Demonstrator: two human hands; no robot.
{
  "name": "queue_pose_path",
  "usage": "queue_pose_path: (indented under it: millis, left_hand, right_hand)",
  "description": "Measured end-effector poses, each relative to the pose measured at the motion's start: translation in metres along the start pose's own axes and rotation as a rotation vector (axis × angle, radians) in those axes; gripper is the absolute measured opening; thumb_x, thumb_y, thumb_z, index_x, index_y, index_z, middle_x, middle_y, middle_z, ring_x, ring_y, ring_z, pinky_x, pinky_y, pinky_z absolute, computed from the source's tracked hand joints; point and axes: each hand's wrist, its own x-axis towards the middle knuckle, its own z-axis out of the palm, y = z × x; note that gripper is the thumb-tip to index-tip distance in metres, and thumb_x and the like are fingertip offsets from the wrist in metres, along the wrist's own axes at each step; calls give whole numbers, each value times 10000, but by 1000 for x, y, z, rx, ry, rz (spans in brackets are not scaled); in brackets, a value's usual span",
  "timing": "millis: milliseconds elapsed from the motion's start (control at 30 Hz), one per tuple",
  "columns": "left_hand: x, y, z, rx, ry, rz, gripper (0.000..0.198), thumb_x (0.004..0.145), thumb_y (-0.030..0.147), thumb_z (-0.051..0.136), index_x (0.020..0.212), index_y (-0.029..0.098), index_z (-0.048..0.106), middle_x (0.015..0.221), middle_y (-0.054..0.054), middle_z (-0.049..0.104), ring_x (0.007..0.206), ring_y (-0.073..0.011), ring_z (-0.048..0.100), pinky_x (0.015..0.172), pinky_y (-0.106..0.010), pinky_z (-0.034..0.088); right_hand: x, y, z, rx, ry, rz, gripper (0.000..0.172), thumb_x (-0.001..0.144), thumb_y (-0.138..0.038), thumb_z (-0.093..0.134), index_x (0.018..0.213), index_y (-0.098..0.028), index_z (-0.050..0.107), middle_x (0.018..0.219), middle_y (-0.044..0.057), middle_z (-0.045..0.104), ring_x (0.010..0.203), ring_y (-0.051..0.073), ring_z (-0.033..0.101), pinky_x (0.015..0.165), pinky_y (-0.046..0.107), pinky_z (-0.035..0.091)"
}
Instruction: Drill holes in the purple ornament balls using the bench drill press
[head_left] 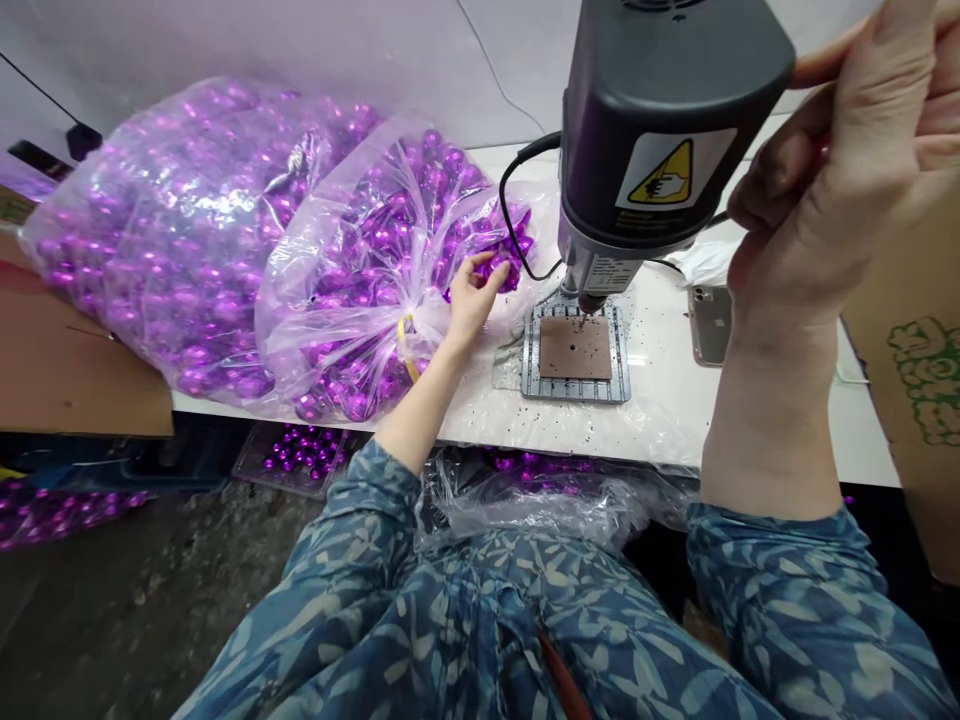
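Note:
A small bench drill press (652,120) with a dark housing and a yellow warning label stands over a slotted metal base. On that base lies a square brown board (575,348) with a dark hole near its middle, dotted with shavings. My right hand (840,150) is raised at the drill press's right side, fingers curled round its feed handle; a bit of red shows between them, and the rest is hidden. My left hand (474,295) is at the mouth of a clear plastic bag (409,300), its thumb and fingers closed on a shiny purple ball (504,268) among others.
A larger bag of purple balls (187,220) fills the table's left side. A phone (711,325) lies right of the base. Cardboard boxes (82,350) flank both sides. Below the table edge, a clear tray (292,460) and plastic sheeting (525,500) hold more balls.

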Motion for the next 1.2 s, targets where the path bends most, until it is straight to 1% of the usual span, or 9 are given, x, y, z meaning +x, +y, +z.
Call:
queue_pose_path:
  millis: [67,167,300,400,500,700,833,967,1200]
  left_hand:
    - [-33,2,-7,-143,-99,-141,380,888,393,879,1191,271,686,1083,-55,802,1061,-213,769,990,-416,612]
    - [-69,-2,-7,-317,-192,-372,388,852,403,905,1124,235,685,1076,-54,815,1006,-198,786,950,-407,640]
    - [-80,-14,4,-459,-217,-465,359,865,406,893,1096,202,707,1082,-60,815,946,-171,782,972,-394,646]
    - [-74,-21,14,-449,-217,-410,343,877,366,883,1131,206,718,1084,-48,809,942,-156,776,981,-383,641]
    - [-69,-26,23,-368,-225,-305,413,855,369,900,1190,216,712,1135,-50,795,1017,-174,773,966,-369,636]
    - [-65,-31,29,-248,-267,-148,538,802,403,933,1253,272,672,1275,-50,743,1104,-201,753,955,-375,628]
    - [-63,-32,34,-279,-282,-151,550,816,471,917,1256,280,648,1106,-29,770,1033,-187,764,994,-388,603]
    - [-63,-35,43,-255,-295,-78,543,820,531,906,1228,278,651,1056,-27,774,1062,-203,764,1058,-414,563]
    - [-62,-38,52,-88,-316,8,567,752,422,957,1194,244,648,1217,-85,773,1221,-265,730,1127,-456,543]
  right_hand:
    - [4,7,-4,-30,-11,17,543,663,-735,694,668,-207,565,462,-70,253,364,55,256,382,322,40]
    - [9,16,-10,-46,-6,47,589,631,-777,690,679,-198,586,503,-50,342,366,66,319,369,341,39]
    - [11,20,-9,-23,-12,19,549,685,-739,673,684,-200,572,474,-63,240,355,85,298,383,374,-6]
    - [10,18,-4,38,-6,-7,523,677,-702,674,670,-197,537,454,-84,175,347,71,208,386,374,-43]
    - [7,14,0,47,1,-3,559,639,-733,675,658,-200,507,446,-96,176,345,51,180,372,336,-2]
    - [4,7,-1,-12,-14,-14,571,657,-752,645,688,-186,575,484,-76,298,365,28,262,376,275,117]
    - [4,7,-2,-129,-18,-11,600,654,-791,560,707,-194,592,498,-66,298,378,19,303,373,247,165]
    - [3,6,-2,-43,-13,-5,578,623,-777,631,691,-203,608,488,-63,329,381,27,316,378,252,146]
    - [1,5,-4,-17,-31,-22,562,633,-751,656,708,-195,634,486,-70,363,381,14,342,369,224,166]
